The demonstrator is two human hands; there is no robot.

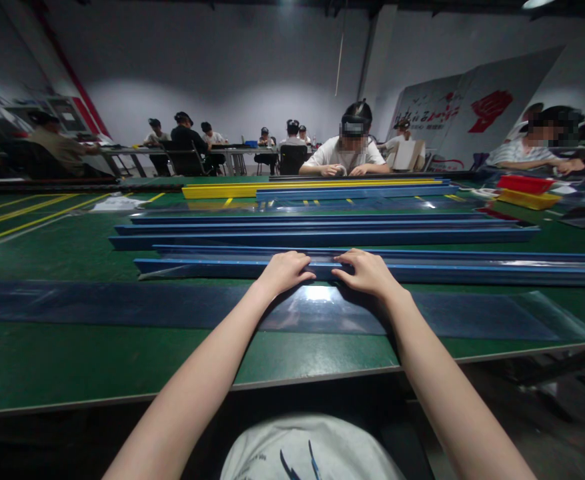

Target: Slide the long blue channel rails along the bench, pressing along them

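A long blue channel (pixel 462 273) lies across the green table (pixel 97 360). My left hand (pixel 288 270) grips its near wall, thumb on the near side and fingers over the top edge. To the right, my right hand (pixel 365 270) holds the same channel in the same way, with a small gap between the two hands. Nearer to me, a long clear plastic sheet (pixel 162 307) lies flat under my forearms, its right end slightly raised.
Beyond the channel lie more blue channels (pixel 322 236) and a yellow strip (pixel 212 192). Red (pixel 525 184) and yellow (pixel 528 199) trays stand at the back right, white paper (pixel 118 203) at the back left. A person (pixel 345 150) sits opposite; others sit farther off.
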